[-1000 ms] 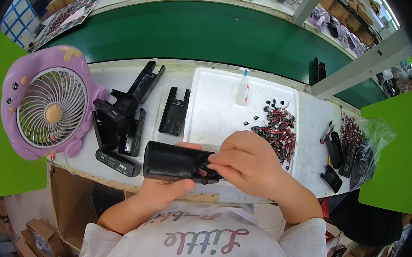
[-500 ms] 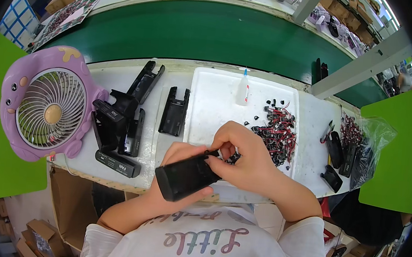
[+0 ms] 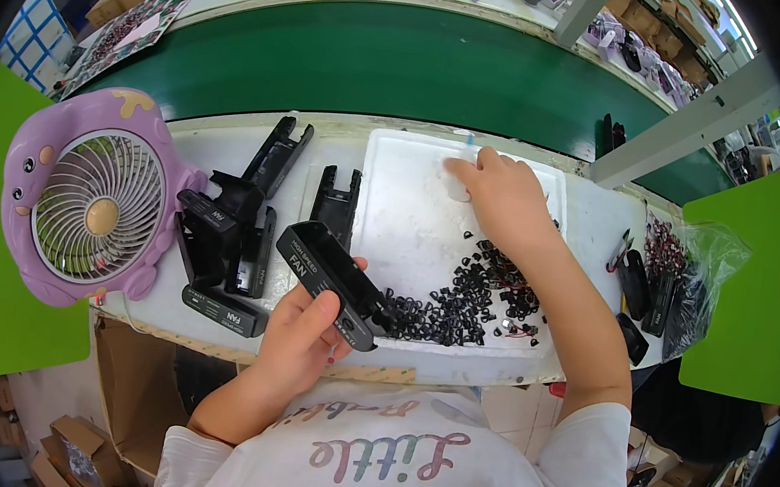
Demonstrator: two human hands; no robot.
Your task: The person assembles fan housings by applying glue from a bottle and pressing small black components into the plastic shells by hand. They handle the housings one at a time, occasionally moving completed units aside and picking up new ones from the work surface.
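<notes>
My left hand (image 3: 299,331) is closed round a black plastic fan housing shell (image 3: 317,269), tilted so that its printed side and hollow inside show. Over the back of the white tray (image 3: 398,164), the fingers of my right hand (image 3: 500,193) bend round a small white dropper bottle (image 3: 458,192) with a blue tip. The bottle is blurred and partly covered by the fingers. Many small black plastic parts (image 3: 460,297) lie loose in the tray, with red and black wired pieces (image 3: 521,298) among them. Another black shell (image 3: 335,203) lies just left of the tray.
A purple fan (image 3: 97,211) stands at the left beside a pile of black shells (image 3: 238,215). To the right are more black housings (image 3: 635,284), wired parts and a clear plastic bag (image 3: 710,284). A green belt (image 3: 360,67) runs behind the bench, and a grey post (image 3: 683,122) rises at the right.
My right hand has left the shell and moved up and away to the dropper bottle. My left hand has turned the shell, so its printed side and hollow now show.
</notes>
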